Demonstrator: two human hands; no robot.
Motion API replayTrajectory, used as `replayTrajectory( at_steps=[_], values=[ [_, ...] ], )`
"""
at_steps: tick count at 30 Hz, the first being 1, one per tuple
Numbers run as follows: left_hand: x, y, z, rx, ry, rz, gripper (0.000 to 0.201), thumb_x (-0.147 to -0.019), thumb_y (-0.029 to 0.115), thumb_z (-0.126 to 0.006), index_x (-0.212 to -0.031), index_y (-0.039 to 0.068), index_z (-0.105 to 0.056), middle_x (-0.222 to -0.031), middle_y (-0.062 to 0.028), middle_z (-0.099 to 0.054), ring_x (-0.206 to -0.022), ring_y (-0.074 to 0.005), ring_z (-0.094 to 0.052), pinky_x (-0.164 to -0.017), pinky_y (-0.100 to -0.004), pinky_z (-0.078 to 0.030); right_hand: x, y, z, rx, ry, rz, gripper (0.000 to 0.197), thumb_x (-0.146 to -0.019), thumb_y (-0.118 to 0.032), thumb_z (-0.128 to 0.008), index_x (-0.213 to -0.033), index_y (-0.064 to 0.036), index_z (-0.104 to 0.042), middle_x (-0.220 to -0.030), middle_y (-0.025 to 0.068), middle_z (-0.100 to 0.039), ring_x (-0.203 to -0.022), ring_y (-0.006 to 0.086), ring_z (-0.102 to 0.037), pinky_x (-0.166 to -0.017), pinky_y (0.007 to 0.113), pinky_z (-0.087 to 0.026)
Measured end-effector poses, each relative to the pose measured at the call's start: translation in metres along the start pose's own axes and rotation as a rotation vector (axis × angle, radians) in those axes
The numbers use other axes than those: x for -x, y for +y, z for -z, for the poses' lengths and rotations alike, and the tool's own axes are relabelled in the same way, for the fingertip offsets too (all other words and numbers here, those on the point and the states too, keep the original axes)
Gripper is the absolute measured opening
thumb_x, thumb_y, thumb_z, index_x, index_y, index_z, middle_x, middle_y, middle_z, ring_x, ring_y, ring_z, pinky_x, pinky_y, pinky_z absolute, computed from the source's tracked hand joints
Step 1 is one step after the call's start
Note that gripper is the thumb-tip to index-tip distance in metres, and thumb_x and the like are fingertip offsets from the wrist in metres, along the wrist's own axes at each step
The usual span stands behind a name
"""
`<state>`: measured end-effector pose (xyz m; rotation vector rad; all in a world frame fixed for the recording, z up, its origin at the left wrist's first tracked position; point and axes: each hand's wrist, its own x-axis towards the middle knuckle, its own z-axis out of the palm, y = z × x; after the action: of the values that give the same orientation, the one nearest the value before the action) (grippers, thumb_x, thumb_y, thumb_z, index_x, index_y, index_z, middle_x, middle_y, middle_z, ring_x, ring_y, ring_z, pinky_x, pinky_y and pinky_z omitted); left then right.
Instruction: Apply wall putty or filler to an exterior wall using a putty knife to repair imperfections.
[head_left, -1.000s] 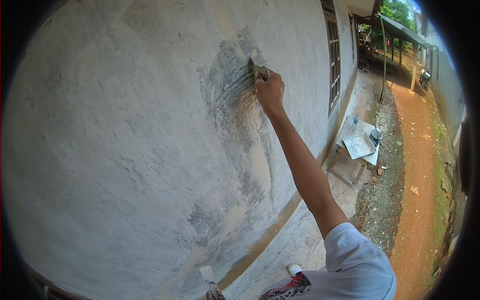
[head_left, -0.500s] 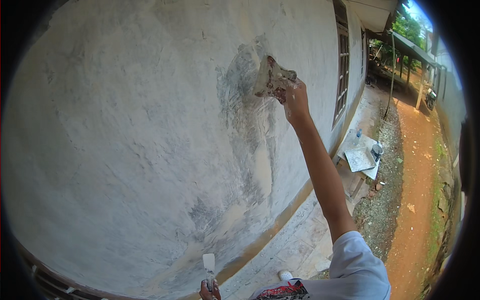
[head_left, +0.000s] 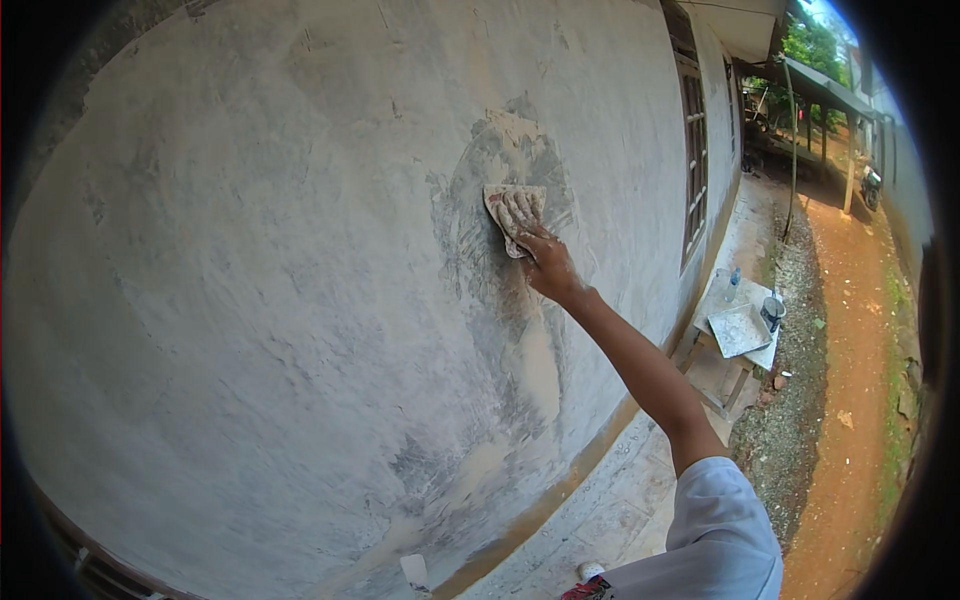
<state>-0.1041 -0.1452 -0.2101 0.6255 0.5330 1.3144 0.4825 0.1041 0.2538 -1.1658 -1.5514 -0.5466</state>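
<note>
My right hand [head_left: 536, 248] is closed on a wide putty spreader [head_left: 496, 200], its fingers laid across the blade. The spreader is smeared with pale filler and red-brown patches show on it. It lies against a dark grey, damp-looking patch [head_left: 465, 235] on the whitish plastered wall [head_left: 270, 270]. Beige filler [head_left: 540, 370] runs down the wall below the hand, and more filler shows above it. At the bottom edge, a small putty knife [head_left: 414, 572] shows only its pale blade. My left hand is out of the picture.
A low table [head_left: 766, 355] at the right bears a white square tray [head_left: 738, 330], a dark pot [head_left: 773, 312] and a clear bottle [head_left: 734, 280]. A barred window [head_left: 692, 150] sits in the wall. Gravel [head_left: 785, 440] and an orange dirt path [head_left: 835, 400] run alongside.
My right hand has moved down and slightly left, laying the spreader flatter on the wall. Fresh filler shows above it. My left hand has dropped out of view, leaving the knife's blade showing.
</note>
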Motion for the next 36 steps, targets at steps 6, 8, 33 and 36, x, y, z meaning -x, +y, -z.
replayTrajectory(
  at_steps=[6,8,33,36],
  values=[
    [-0.033,0.020,-0.187,-0.402,0.296,0.113,0.017,-0.091,0.017,-0.055,-0.100,0.002,-0.050,-0.079,-0.0026,-0.055,-0.062,-0.0119,-0.052,-0.051,-0.0241,-0.041,0.112,-0.013,-0.026,-0.144,-0.167,-0.034,0.038,-0.068,0.005,-0.061,-0.106,0.0028,-0.062,-0.110,0.0255,-0.061,-0.108,0.0395,-0.057,-0.094,0.042,-0.045],
    [-0.043,0.017,-0.199,-1.034,-0.012,0.048,0.012,-0.091,0.017,-0.056,-0.089,0.007,-0.048,-0.060,0.0040,-0.047,-0.047,-0.0039,-0.044,-0.041,-0.0209,-0.035,0.128,-0.030,-0.002,-0.427,-0.163,-0.303,0.033,-0.076,0.005,-0.056,-0.108,0.0031,-0.061,-0.110,0.0203,-0.063,-0.104,0.0302,-0.061,-0.090,0.037,-0.047],
    [-0.024,0.044,-0.335,-0.612,-0.054,0.317,0.016,-0.093,0.009,-0.057,-0.106,0.000,-0.054,-0.077,0.0038,-0.053,-0.066,-0.0020,-0.044,-0.056,-0.0192,-0.037,0.239,-0.164,0.075,-1.546,-0.079,-1.126,0.028,-0.090,-0.005,-0.056,-0.117,0.0036,-0.054,-0.108,0.0104,-0.063,-0.096,0.0191,-0.063,-0.087,0.033,-0.052],
    [-0.022,0.046,-0.333,-0.588,-0.035,0.296,0.017,-0.093,0.009,-0.057,-0.107,-0.001,-0.054,-0.078,0.0035,-0.054,-0.067,-0.0023,-0.045,-0.057,-0.0192,-0.038,0.238,-0.170,0.075,-1.473,-0.197,-1.144,0.028,-0.089,-0.004,-0.059,-0.115,0.0044,-0.056,-0.107,0.0101,-0.064,-0.094,0.0172,-0.063,-0.086,0.031,-0.050]
  ],
)
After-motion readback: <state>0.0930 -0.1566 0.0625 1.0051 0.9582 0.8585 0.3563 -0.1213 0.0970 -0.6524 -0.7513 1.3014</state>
